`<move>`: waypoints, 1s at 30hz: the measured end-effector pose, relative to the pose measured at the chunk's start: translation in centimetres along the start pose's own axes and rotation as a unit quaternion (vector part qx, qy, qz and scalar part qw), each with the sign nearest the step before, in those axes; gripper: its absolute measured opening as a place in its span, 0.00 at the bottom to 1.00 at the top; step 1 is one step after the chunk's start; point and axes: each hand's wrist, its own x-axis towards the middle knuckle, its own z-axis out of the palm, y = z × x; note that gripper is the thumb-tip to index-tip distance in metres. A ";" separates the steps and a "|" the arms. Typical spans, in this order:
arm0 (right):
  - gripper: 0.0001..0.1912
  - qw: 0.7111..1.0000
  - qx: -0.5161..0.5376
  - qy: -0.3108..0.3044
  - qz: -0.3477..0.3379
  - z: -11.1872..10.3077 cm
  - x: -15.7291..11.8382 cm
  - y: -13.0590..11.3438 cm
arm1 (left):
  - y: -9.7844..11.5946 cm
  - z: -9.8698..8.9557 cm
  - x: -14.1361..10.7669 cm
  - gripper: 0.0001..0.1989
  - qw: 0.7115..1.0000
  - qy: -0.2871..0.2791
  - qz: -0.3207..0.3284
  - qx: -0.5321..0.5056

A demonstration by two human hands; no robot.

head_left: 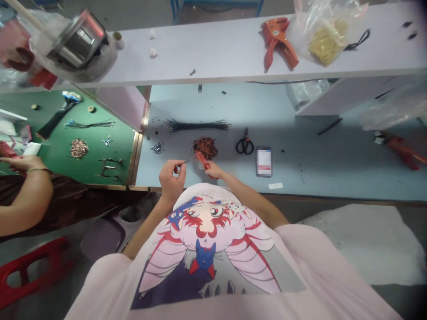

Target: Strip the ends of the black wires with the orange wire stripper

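My left hand (171, 178) is closed in a pinch on a thin dark wire (188, 161), whose end points right. My right hand (215, 170) wraps round red-handled pliers (201, 159); their head is close to the wire's tip, and whether the two touch is too small to tell. Just beyond the pliers lies a pile of small copper-coloured pieces (207, 146). Behind that pile a bundle of black wires (200, 126) stretches sideways across the blue-grey tabletop (233, 186). A small heap of silvery pieces (157, 147) sits beyond my left hand.
Black-handled scissors (245, 145) and a phone (264, 162) lie to the right. A raised white shelf (216, 49) spans the back, bearing an orange tool (278, 42) and a bag of yellowish pieces (328, 42). At left, a co-worker's arm (30, 191) reaches over a green mat (96, 171).
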 end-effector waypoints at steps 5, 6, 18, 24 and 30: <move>0.19 0.993 0.104 0.055 0.001 -2.6 -2.7 -0.7 | -0.3 0.4 0.2 0.05 1.000 -0.014 0.002 -0.023; 0.20 0.990 0.130 0.056 0.001 -3.0 -3.9 -1.1 | -0.2 0.6 0.3 0.05 0.999 -0.022 0.005 -0.029; 0.22 0.918 0.386 -0.091 -0.018 -4.2 -15.3 -8.4 | 2.4 1.7 1.3 0.04 0.994 -0.057 0.075 -0.054; 0.23 0.911 0.393 -0.122 -0.031 -3.2 -15.2 -9.2 | 2.7 1.5 0.8 0.04 0.994 -0.046 0.088 -0.043; 0.20 0.920 0.362 -0.136 -0.060 -3.0 -15.4 -9.7 | 2.9 1.1 0.1 0.03 0.995 -0.039 0.087 -0.043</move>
